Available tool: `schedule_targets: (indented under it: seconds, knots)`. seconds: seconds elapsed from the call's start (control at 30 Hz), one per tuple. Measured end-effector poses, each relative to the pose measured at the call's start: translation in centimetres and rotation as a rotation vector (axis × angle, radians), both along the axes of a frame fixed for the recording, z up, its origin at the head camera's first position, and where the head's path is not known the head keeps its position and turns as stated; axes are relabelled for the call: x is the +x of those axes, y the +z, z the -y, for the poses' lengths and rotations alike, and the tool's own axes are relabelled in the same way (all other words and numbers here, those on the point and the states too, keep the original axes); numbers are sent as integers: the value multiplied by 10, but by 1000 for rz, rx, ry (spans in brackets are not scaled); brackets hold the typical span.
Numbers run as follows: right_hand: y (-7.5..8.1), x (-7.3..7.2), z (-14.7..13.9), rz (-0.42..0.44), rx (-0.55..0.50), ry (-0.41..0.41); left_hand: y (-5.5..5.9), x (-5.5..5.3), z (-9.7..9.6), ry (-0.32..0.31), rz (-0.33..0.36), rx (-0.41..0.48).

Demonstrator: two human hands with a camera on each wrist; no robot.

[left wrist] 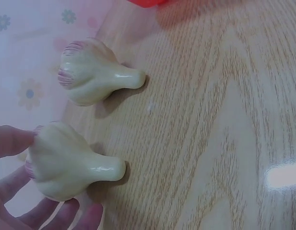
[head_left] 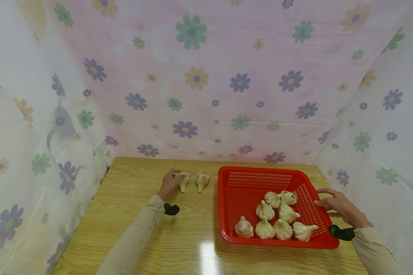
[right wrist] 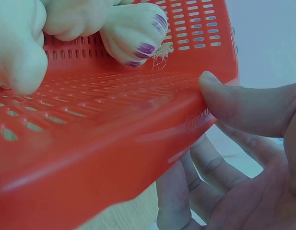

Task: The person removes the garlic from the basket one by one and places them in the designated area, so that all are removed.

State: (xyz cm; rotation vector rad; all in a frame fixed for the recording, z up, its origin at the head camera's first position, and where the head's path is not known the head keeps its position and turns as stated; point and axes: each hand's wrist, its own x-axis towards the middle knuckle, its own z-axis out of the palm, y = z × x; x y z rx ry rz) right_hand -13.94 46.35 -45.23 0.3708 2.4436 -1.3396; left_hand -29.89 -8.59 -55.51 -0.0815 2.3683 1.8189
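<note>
The left hand (head_left: 169, 184) curls thumb and fingers about a garlic bulb (head_left: 184, 183) on the wood-grain table (head_left: 124, 191), just beside a second bulb (head_left: 202, 182), both necks pointing toward the person. The right hand (head_left: 342, 206) grips the red plastic basket (head_left: 221, 206) by its side, thumb over the rim and fingers outside; eight more bulbs (head_left: 265, 229) show inside. The step in hand looks like handling bulbs singly while steadying the basket; the next move probably calls for a light, sure grasp, since the rounded skin looks slick. Raised lettering (right wrist: 199, 120) near the right thumb is too unclear to read.
</note>
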Motion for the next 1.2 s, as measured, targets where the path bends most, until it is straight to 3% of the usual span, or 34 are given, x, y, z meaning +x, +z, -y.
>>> schedule_targets:
  seconds: [0.1, 0.33, 0.6, 0.8, 0.93, 1.03, 1.2]
  knots:
    - [-1, 0, 0, -2, 0, 2, -21, -11, 4, -17, -13, -12]
    - [-4, 1, -1, -8, 0, 5, -16, -7, 5, -44, -20, -17]
    - [-4, 1, -2, -5, -5, 1, -39, -21, 11, -19, -16, -47]
    - [-4, 1, -1, -9, -8, 2, -41, -22, 11, -12, -63, -60]
    - [-3, 1, -1, -12, -8, 5, -1, -1, 6, -7, -74, -67]
    - [-3, 1, -1, -13, -4, 8, 35, 16, 0, -3, -81, -74]
    - [-3, 0, -2, -16, 10, 11, 55, 18, -6, -41, -90, -65]
